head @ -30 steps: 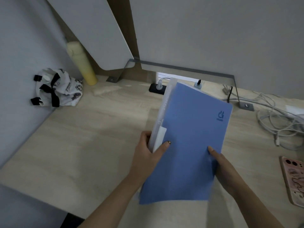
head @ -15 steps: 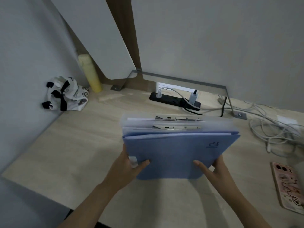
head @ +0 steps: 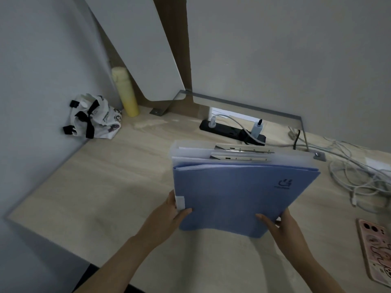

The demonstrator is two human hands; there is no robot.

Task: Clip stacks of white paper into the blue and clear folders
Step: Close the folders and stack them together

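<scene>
A: What surrounds the pale wood-grain tabletop (head: 110, 187)?

B: Grey partition walls (head: 285, 60) at the left and back, dimly lit. A white rounded panel (head: 135, 49) leans against a brown wooden post (head: 175, 39) in the corner.

Both bare forearms reach up into view from about 6 o'clock, converging toward the centre. The left hand (head: 169, 216) sits at 7 o'clock of centre, thumb on top, fingers curled closed in a pinch. The right hand (head: 281, 227) at 5 o'clock grips likewise, index finger extended toward 10 o'clock.
</scene>
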